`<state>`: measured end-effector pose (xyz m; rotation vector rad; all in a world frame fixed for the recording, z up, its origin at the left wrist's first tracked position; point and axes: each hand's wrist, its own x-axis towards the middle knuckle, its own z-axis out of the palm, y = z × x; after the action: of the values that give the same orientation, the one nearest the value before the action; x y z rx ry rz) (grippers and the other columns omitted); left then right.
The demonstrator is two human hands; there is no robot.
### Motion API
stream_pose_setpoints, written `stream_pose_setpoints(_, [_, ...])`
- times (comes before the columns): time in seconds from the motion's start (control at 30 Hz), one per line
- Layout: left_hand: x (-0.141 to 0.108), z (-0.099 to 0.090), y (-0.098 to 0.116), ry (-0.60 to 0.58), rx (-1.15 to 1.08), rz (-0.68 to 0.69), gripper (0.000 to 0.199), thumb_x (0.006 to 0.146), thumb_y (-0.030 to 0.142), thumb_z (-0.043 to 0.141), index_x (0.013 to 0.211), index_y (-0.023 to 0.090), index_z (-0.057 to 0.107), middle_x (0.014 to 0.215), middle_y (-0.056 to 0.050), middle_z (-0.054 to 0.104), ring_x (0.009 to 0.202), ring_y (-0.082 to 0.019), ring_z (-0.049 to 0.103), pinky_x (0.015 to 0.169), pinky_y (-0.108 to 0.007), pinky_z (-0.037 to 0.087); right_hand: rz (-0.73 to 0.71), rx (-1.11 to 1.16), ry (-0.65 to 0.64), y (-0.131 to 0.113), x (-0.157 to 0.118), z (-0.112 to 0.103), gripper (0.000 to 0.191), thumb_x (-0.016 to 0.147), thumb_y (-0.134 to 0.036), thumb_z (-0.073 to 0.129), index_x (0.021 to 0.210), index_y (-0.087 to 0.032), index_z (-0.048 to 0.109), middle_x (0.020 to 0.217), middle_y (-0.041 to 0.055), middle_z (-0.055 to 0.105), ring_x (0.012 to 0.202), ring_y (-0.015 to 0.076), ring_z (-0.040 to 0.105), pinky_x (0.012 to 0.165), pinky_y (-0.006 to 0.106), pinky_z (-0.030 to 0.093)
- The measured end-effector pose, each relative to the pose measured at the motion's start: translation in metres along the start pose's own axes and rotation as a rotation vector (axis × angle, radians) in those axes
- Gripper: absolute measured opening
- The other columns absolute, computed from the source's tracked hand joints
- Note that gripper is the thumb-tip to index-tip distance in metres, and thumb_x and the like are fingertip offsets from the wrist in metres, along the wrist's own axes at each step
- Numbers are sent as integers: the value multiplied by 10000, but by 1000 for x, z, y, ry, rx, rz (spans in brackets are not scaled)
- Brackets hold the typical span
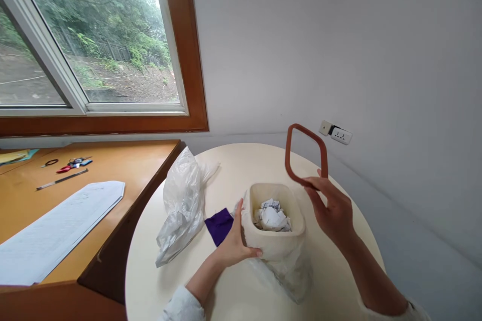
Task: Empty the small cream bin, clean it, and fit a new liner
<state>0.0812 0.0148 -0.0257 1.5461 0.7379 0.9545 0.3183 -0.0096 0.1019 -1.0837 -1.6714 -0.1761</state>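
Observation:
A small cream trash bin (297, 225) stands upright on the round table, with crumpled white paper (272, 218) inside. A clear plastic bag (291, 273) hangs around its outside. My left hand (235, 243) grips the bin's left side, thumb at the front and fingers along the wall. Raised above the bin's right rear is a brown bin ring (288, 153), rectangular with rounded corners. My right hand (333, 205) pinches its lower edge and tilts it upright, apart from the bin.
Left of the bin, a purple cloth (219, 225) and a crumpled clear plastic bag (183, 205) lie on the cream round table (241, 153). The wooden desk (131, 153) alongside bears paper sheets (64, 230), a pen (62, 179) and keys (77, 162). A socket (341, 135) is on the wall.

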Motion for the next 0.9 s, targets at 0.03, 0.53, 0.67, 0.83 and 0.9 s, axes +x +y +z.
stream_pose_setpoints(0.03, [0,0,0,-1,-26,-3,1353,490,477,808,1412,262,-157,1469,-177,166,1358,-342,166,1094,-508,151,45,-30,24,12,3,1,180,868,-239,472,979,-219,612,924,53,658,894,191,612,987,442,391])
stream_pose_setpoints(0.53, [4,-6,-2,124,19,36,1186,527,711,643,1415,289,-20,1433,-145,180,1352,-330,165,1093,-462,149,268,-253,-137,155,-71,90,295,891,-283,374,943,-157,636,954,108,639,926,217,575,846,399,438])
stream_pose_setpoints(0.67, [4,-7,2,149,30,38,1070,554,674,660,1395,278,130,1406,-133,240,1341,-337,182,1084,-448,187,311,-278,-196,167,-76,97,283,881,-262,384,949,-171,643,980,98,631,932,215,573,859,388,424])
stream_pose_setpoints(0.83, [4,-9,5,121,51,52,958,601,654,642,1361,258,214,1393,-133,269,1309,-345,235,1056,-446,244,353,-295,-256,179,-78,98,266,870,-238,400,935,-179,651,1000,88,622,923,213,572,839,374,423])
stream_pose_setpoints(0.9, [4,-9,7,132,56,56,905,619,648,632,1340,253,255,1384,-128,295,1294,-342,263,1046,-441,262,363,-294,-273,182,-78,98,263,866,-231,403,933,-181,652,1011,85,617,928,210,572,843,371,421])
